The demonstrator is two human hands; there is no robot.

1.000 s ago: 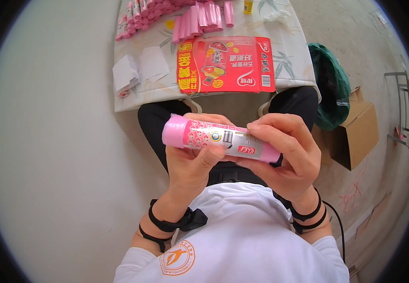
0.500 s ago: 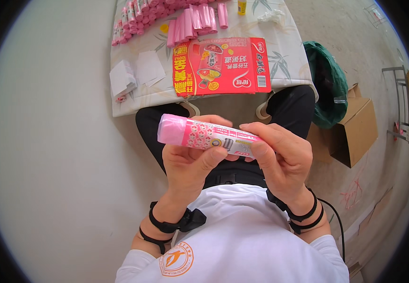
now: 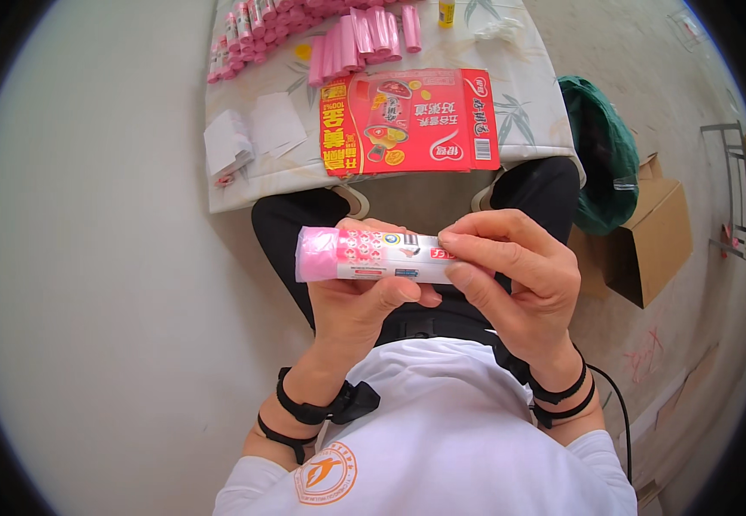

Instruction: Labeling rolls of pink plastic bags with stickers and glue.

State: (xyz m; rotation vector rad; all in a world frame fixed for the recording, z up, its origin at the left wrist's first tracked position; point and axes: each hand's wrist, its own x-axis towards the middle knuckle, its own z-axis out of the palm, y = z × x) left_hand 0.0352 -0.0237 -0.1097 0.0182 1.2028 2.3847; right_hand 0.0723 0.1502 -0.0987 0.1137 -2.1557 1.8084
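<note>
A roll of pink plastic bags (image 3: 316, 254) lies nearly level across my lap, held in both hands. Around most of its length wraps a white and pink printed paper label (image 3: 403, 254); the bare pink plastic shows at the left end. My left hand (image 3: 357, 301) grips it from below, thumb along the near side and fingers mostly hidden behind. At the right end, my right hand (image 3: 519, 275) pinches the labelled roll between thumb and fingers.
On the table (image 3: 304, 185) ahead lie a flattened red carton (image 3: 407, 120), white paper slips (image 3: 229, 142), unlabelled pink rolls (image 3: 356, 39), a pile of labelled rolls (image 3: 257, 30) and a yellow glue stick (image 3: 447, 13). To the right are a green bag (image 3: 605, 163) and a cardboard box (image 3: 652, 228).
The roll has turned about its length, showing another side of the label, and its left end has dipped to bring it closer to level. Both hands still hold it.
</note>
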